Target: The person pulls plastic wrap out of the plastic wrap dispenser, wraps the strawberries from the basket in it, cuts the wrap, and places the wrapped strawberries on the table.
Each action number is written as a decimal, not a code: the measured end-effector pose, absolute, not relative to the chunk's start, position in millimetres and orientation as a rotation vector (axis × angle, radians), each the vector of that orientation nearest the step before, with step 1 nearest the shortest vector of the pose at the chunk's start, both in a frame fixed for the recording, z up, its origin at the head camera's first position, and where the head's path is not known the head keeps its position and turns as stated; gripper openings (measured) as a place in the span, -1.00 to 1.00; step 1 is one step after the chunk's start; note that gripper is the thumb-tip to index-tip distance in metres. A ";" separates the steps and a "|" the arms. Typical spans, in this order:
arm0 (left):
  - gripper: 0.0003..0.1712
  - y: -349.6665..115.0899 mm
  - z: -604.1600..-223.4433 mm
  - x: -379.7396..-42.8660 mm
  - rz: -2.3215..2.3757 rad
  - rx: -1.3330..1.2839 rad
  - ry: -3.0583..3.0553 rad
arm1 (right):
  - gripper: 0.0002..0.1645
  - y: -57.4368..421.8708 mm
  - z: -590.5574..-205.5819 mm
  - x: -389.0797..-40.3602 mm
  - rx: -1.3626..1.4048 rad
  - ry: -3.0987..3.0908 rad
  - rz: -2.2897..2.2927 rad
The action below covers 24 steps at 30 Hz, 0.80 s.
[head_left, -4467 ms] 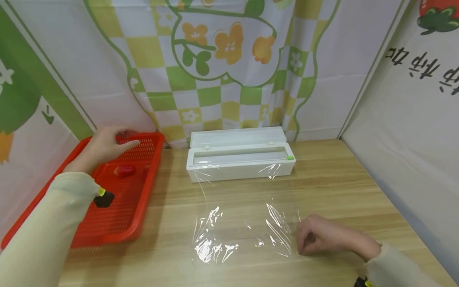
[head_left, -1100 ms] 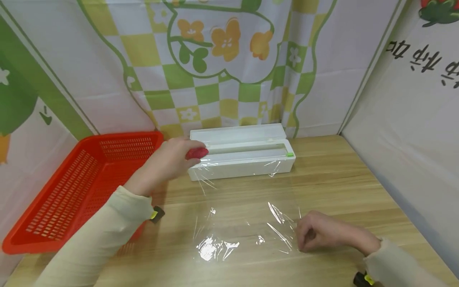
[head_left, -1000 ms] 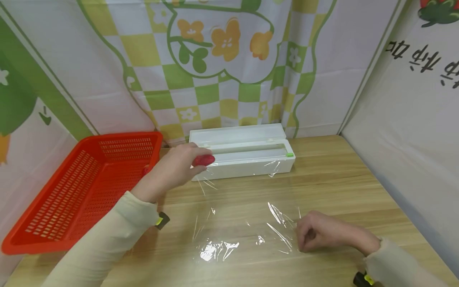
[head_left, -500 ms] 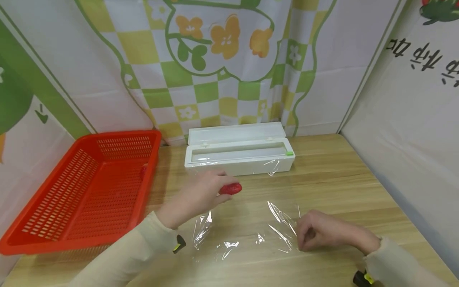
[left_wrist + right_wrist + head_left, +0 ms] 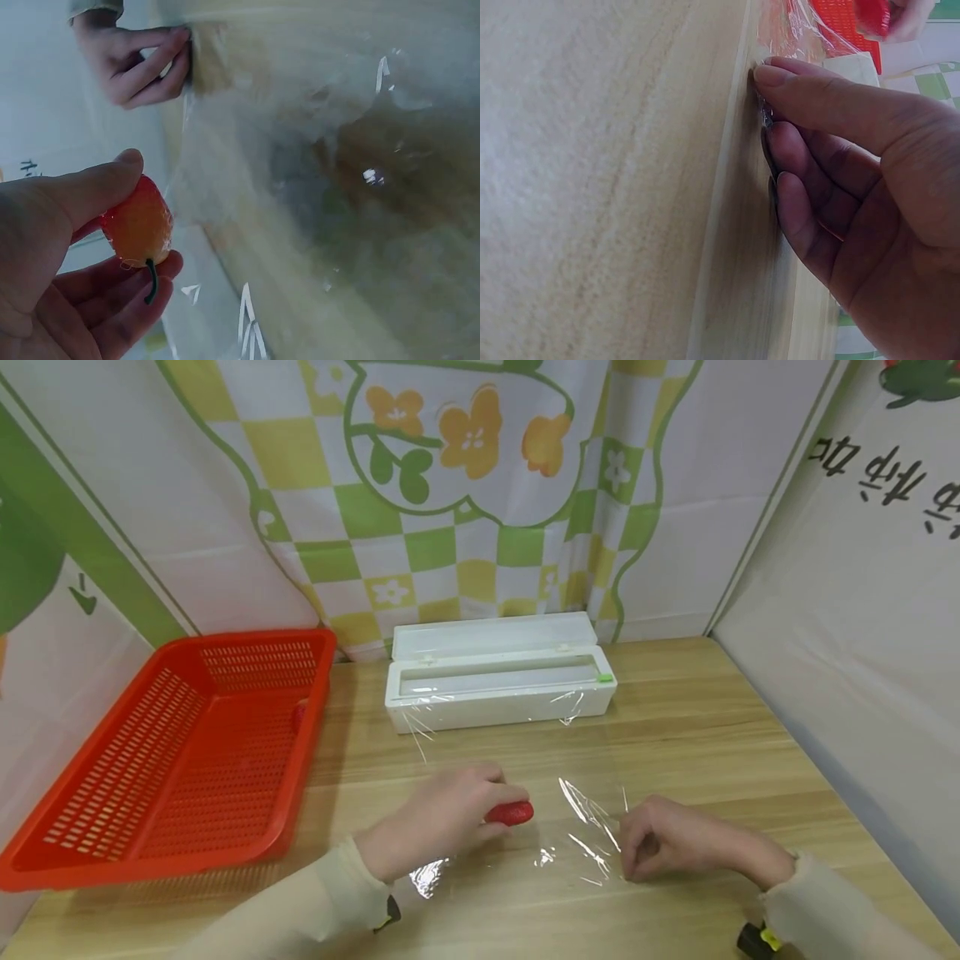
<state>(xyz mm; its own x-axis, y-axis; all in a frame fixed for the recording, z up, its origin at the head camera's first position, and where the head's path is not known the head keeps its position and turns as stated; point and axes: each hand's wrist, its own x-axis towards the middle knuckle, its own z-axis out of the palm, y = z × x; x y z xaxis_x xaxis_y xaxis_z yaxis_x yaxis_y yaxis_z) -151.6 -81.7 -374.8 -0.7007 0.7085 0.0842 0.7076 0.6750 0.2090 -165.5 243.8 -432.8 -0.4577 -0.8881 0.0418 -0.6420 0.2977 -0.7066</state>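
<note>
In the head view my left hand [image 5: 442,818] holds a red strawberry [image 5: 512,812] over the clear cling film [image 5: 588,814]. Close up in the left wrist view, the strawberry [image 5: 139,225] has an orange end and a thin green stem, with thumb and fingers around it. My right hand [image 5: 675,837] is low at the film's right side; in the right wrist view its thumb and forefinger pinch the film's edge near the tabletop. The film runs forward from a white dispenser box [image 5: 502,714], whose lid stands raised.
A red plastic basket [image 5: 281,835] stands on the left of the wooden table [image 5: 675,710]. Another red piece [image 5: 298,714] lies inside against its right wall. A patterned curtain [image 5: 465,552] hangs behind the dispenser, with white panels at both sides.
My left hand has carried the strawberry out of the basket, past the dispenser and down towards me over the film. The right hand has stayed at the film's edge.
</note>
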 end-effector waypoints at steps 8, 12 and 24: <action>-0.71 -72.5 -399.7 -144.1 0.328 1.295 2.773 | -0.84 244.2 -432.2 -164.8 -1.348 2.203 -0.955; -0.71 -69.8 -403.4 -142.1 0.325 1.305 2.766 | -0.86 243.9 -432.2 -164.6 -1.340 2.200 -0.949; -0.63 -61.4 -411.2 -139.4 0.404 1.342 2.705 | -0.83 243.7 -433.1 -166.2 -1.361 2.200 -0.949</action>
